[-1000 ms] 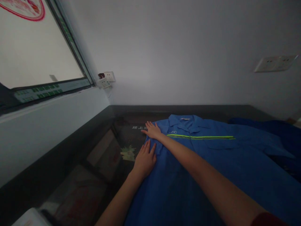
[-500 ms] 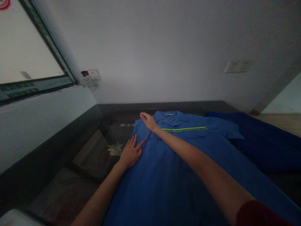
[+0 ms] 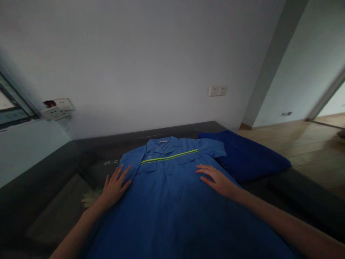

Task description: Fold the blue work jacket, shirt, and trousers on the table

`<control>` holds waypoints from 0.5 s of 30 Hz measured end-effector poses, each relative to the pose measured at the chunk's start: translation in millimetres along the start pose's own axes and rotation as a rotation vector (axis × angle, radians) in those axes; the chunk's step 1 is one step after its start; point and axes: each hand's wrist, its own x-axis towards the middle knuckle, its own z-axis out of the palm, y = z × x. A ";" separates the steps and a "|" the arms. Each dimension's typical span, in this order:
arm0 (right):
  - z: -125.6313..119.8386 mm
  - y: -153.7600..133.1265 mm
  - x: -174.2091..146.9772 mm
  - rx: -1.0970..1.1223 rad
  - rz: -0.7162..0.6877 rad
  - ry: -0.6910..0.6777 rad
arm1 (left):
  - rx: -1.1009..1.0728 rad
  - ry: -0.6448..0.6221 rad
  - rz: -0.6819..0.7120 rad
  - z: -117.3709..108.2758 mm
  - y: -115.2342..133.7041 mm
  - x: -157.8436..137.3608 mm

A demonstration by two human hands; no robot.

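Note:
A blue short-sleeved work shirt [image 3: 167,190] lies spread front side up, its collar toward the wall and a yellow-green stripe across the chest. My left hand [image 3: 114,187] rests with fingers spread at the shirt's left edge, just below the left sleeve. My right hand [image 3: 215,180] is over the right side of the shirt below the chest pocket, fingers stretched out and holding nothing; whether it touches the cloth I cannot tell. The shirt's lower part is dark and runs out of view.
Beneath the shirt is a dark table [image 3: 88,147] with a raised rim against the wall. A darker blue folded garment [image 3: 248,158] lies at the right. Wall sockets [image 3: 218,90] and a plugged-in adapter [image 3: 56,113] are on the wall. Wooden floor [image 3: 296,140] shows at right.
My right hand has moved from the left sleeve across to the right side of the shirt. My left hand stays by the left edge. The view has turned to the right.

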 end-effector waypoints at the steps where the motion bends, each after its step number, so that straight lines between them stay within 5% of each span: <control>1: -2.4 0.8 -10.7 -0.014 0.008 -0.028 | -0.004 -0.011 0.005 -3.8 3.4 13.8; 7: 10.0 -14.3 -33.1 -0.052 -0.087 -0.222 | -0.015 -0.038 0.025 -0.1 19.4 90.8; 15: 24.7 -5.5 -40.0 -0.032 -0.110 -0.256 | 0.013 -0.145 -0.069 18.7 20.7 90.8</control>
